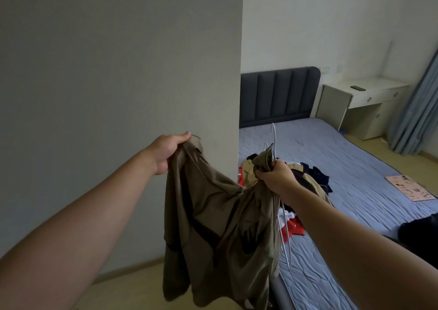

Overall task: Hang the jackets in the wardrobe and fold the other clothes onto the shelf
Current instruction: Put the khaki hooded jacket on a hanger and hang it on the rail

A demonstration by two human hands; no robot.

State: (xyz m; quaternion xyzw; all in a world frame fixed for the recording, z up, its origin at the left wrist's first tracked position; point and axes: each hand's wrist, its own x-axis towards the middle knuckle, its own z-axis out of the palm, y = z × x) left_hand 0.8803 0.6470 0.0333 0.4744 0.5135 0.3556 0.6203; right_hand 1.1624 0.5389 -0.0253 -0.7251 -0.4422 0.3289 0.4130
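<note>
Head camera: our left hand (pixel 169 152) grips 1 top edge of the olive jacket (pixel 213 215). Our right hand (pixel 276 177) is clamped on the other edge together with the white wire hangers (pixel 274 139). The jacket hangs spread between both hands, beside the bed (pixel 355 158) and its clothes pile (pixel 308 179). We judge this the hanging step; next, 1 hanger must slip into the shoulders, which means freeing a hand.

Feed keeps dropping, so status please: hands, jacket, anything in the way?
Left hand grips jacket at top; right hand grips jacket plus hangers. Jacket hangs bunched between them. More clothes piled on bed; nothing blocking the hands.
</note>
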